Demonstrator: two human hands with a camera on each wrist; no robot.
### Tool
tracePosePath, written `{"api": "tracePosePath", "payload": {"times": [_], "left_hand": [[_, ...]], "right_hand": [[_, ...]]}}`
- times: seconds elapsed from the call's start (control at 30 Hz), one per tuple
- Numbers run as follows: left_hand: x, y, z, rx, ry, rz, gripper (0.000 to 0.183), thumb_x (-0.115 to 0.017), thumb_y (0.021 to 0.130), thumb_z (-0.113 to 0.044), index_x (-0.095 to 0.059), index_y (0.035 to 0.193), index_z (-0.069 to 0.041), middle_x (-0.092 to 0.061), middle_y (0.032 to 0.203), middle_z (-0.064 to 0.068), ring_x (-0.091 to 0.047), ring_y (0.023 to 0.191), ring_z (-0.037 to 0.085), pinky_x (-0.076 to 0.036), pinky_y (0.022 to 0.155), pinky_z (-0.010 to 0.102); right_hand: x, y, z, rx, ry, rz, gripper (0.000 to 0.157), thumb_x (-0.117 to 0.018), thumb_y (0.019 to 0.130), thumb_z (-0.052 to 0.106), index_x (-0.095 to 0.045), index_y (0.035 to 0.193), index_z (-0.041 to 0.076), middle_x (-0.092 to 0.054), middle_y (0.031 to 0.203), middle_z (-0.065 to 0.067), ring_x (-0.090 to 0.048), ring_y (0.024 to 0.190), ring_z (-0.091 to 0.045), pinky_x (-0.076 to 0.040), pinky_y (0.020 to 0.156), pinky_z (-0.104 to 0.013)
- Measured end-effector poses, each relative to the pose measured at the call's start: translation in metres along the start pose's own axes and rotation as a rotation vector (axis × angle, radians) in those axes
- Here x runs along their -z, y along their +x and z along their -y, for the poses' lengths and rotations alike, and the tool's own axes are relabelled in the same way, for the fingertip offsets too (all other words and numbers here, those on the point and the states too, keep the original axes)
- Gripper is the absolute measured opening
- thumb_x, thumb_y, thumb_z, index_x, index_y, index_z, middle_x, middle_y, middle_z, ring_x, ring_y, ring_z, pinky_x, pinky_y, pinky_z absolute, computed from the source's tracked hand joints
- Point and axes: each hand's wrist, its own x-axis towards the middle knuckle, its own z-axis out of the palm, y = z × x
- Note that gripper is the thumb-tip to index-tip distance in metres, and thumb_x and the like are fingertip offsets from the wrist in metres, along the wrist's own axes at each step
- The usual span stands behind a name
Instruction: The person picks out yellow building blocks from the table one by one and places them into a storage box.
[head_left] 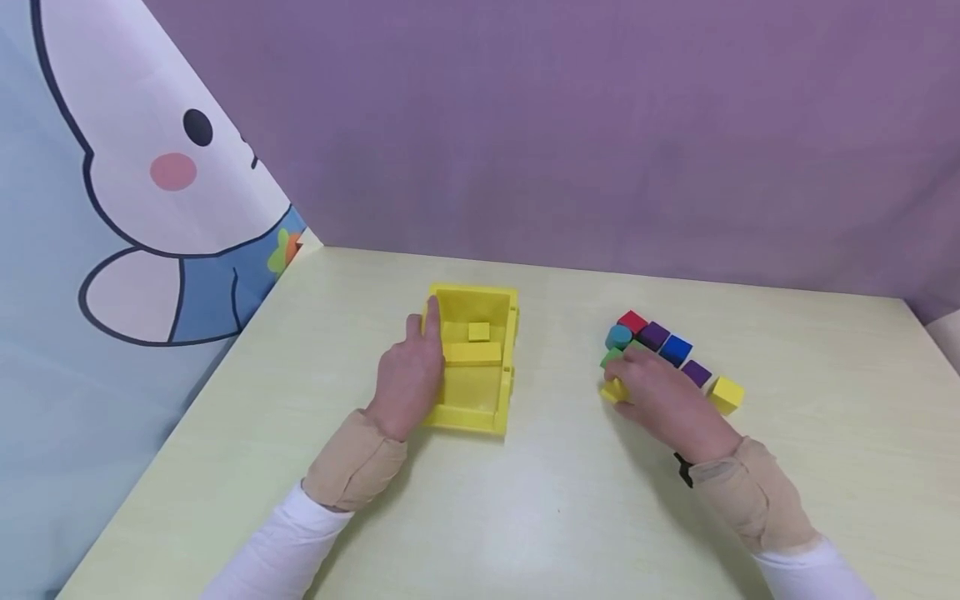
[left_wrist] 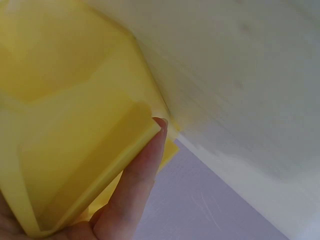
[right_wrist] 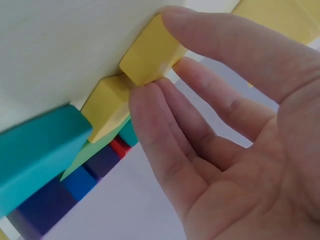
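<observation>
My left hand (head_left: 408, 375) grips the left wall of a yellow box (head_left: 474, 291), with one finger stretched along the rim. Up close in the left wrist view, a digit (left_wrist: 142, 172) lies along the edge of the box wall. Inside the box are a long yellow block (head_left: 472, 354) and a small yellow one (head_left: 478, 332). My right hand (head_left: 671, 408) pinches a yellow block (right_wrist: 152, 50) between thumb and fingertips, at the near left of a block cluster. A second yellow block (right_wrist: 106, 107) stands right beside it, partly covered by my fingers.
Around the right hand are a red block (head_left: 632, 321), a teal cylinder (head_left: 618, 337), purple blocks (head_left: 655, 336), a blue block (head_left: 677, 350), green pieces (head_left: 611, 358) and a yellow block (head_left: 726, 395). A purple curtain (head_left: 600, 133) hangs behind the pale table (head_left: 480, 517).
</observation>
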Motion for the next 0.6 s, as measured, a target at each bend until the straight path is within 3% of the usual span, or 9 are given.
{"api": "tracePosePath", "payload": {"times": [0.37, 0.6], "left_hand": [[-0.0008, 0.0003, 0.0007, -0.015, 0.009, -0.019, 0.061, -0.059, 0.087, 0.005, -0.04, 0.144, 0.01, -0.058, 0.105, 0.028, -0.041, 0.039, 0.016, -0.045, 0.036, 0.032], [-0.0021, 0.0006, 0.0007, -0.003, 0.006, 0.003, 0.061, -0.057, 0.087, 0.006, -0.039, 0.145, 0.009, -0.058, 0.106, 0.028, -0.041, 0.039, 0.017, -0.045, 0.036, 0.032]], "right_hand": [[-0.0034, 0.0016, -0.0022, -0.002, 0.032, -0.005, 0.034, -0.085, 0.074, 0.003, -0.072, 0.106, 0.001, -0.069, 0.103, -0.013, -0.066, 0.096, -0.03, -0.059, 0.084, -0.043], [-0.0035, 0.0028, -0.0043, -0.013, 0.09, 0.0, 0.033, -0.084, 0.076, 0.002, -0.073, 0.107, 0.002, -0.072, 0.104, -0.011, -0.067, 0.097, -0.03, -0.058, 0.086, -0.044]]}}
